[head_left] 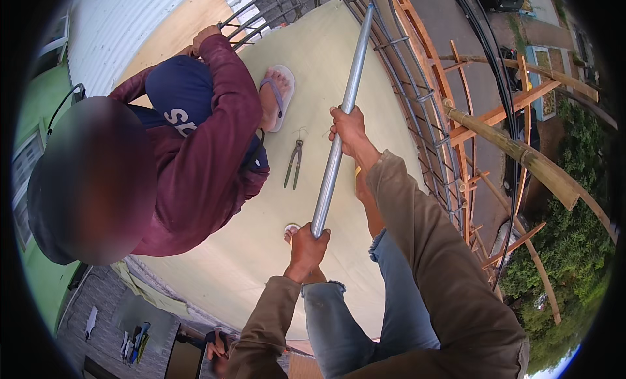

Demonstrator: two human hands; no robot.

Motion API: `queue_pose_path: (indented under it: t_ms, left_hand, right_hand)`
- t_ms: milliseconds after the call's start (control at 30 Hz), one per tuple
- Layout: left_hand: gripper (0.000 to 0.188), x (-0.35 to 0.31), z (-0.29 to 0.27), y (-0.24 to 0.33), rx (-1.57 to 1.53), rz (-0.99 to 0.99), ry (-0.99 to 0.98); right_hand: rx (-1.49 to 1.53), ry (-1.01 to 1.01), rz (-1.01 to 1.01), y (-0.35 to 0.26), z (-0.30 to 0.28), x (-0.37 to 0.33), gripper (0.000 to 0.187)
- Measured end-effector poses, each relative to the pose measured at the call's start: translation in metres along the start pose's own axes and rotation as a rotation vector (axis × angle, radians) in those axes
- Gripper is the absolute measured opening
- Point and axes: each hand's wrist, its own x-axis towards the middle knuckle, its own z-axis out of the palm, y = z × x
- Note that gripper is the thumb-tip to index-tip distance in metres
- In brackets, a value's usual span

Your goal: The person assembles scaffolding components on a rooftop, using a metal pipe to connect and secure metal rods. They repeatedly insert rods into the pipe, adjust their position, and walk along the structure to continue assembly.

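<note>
A long grey metal pipe slants from low centre up to the steel bars at the top. My left hand is closed round its lower end. Further up, my right hand grips the same pipe, its fingers wrapped about it. The pipe's far tip, bluish, reaches the rebar cage along the right edge of the pale board deck. Left of the pipe, a pair of pincers with dark green handles lies on the deck, beside a small bit of wire.
A co-worker in a maroon top squats at left, hands at more rebar. Beyond the right edge stand wooden scaffold poles, a bamboo pole and black cables, with a road far below. Another person shows at lower left.
</note>
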Motion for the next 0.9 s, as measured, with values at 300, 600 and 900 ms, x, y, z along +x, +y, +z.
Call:
queue_pose_path:
  t_ms: [300, 600, 900]
  left_hand:
    - [0.028, -0.142, -0.104, -0.135, 0.279, -0.2, 0.329]
    - [0.029, -0.002, -0.055, -0.058, 0.072, 0.03, 0.34]
    - [0.028, -0.134, -0.074, -0.108, 0.115, -0.072, 0.288]
  right_hand:
    - [0.21, -0.227, 0.252, 0.108, 0.152, -0.161, 0.027]
    - [0.107, -0.208, 0.008, 0.022, 0.134, -0.019, 0.022]
    - [0.196, -0.258, 0.203, 0.085, 0.128, -0.147, 0.033]
